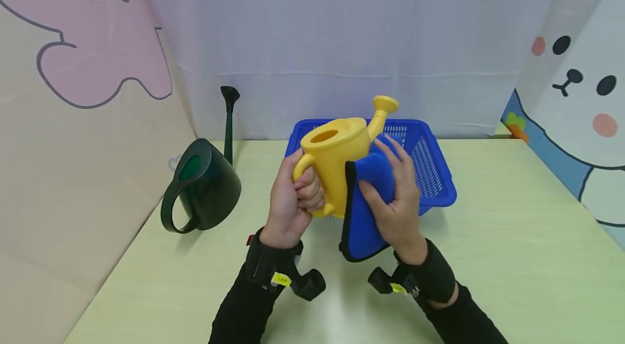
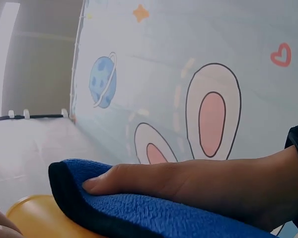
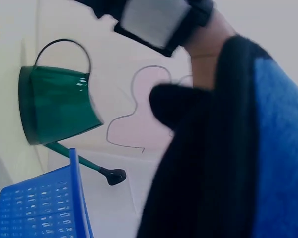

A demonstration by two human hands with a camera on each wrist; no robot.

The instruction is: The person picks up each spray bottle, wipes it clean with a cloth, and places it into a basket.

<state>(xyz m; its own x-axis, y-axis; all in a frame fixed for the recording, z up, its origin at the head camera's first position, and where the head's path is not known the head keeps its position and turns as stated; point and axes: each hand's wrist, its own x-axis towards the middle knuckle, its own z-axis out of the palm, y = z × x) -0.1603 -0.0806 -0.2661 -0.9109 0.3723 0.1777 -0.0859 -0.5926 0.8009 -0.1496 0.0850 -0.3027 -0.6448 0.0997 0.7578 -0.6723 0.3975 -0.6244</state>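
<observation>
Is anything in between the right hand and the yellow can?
Yes: the blue cloth, which the right hand holds at the side of the yellow can. Nothing visible stands between the left hand and the handle it grips.

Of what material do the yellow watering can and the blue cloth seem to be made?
Yellow watering can: probably satin-finish plastic, from its smooth, evenly coloured surface. Blue cloth: soft, matt textile, perhaps microfibre, from its fuzzy pile.
</observation>
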